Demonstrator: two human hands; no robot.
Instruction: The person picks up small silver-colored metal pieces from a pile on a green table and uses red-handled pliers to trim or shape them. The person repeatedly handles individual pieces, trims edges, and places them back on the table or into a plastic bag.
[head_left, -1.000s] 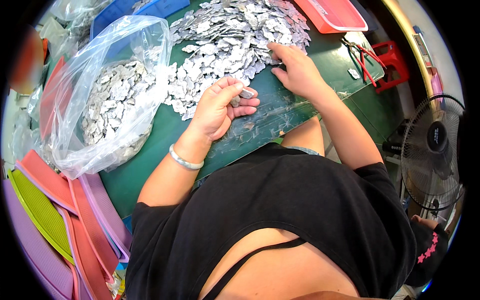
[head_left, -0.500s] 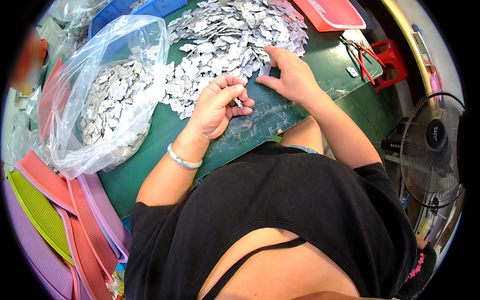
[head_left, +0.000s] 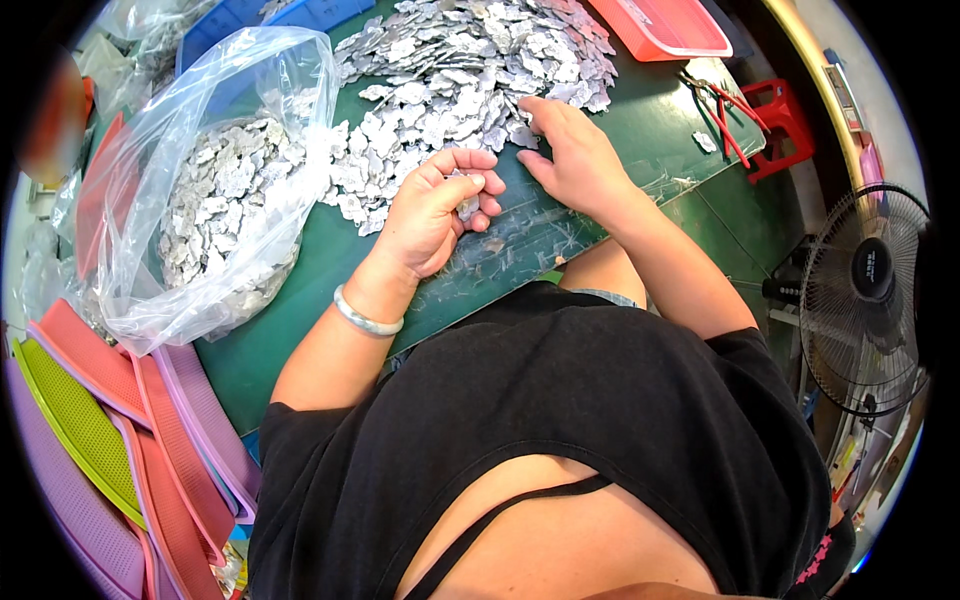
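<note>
A big heap of small flat silvery metal pieces [head_left: 450,70] lies on the green cutting mat [head_left: 640,140]. My left hand [head_left: 435,215] is curled at the heap's near edge and pinches a small stack of the silvery pieces [head_left: 467,205] between thumb and fingers; a silver bangle sits on that wrist. My right hand [head_left: 575,160] rests palm down on the mat, its fingertips spread on the pieces at the heap's right near edge.
A clear plastic bag [head_left: 205,190] full of the same pieces stands open at the left. Coloured mesh trays [head_left: 110,440] are stacked at the lower left. A red tray [head_left: 665,25], red-handled pliers [head_left: 725,110] and a floor fan [head_left: 865,295] are at the right.
My right hand has slid from the mat's near right up and left onto the heap's edge. My left hand has shifted slightly toward the heap, still holding its pieces.
</note>
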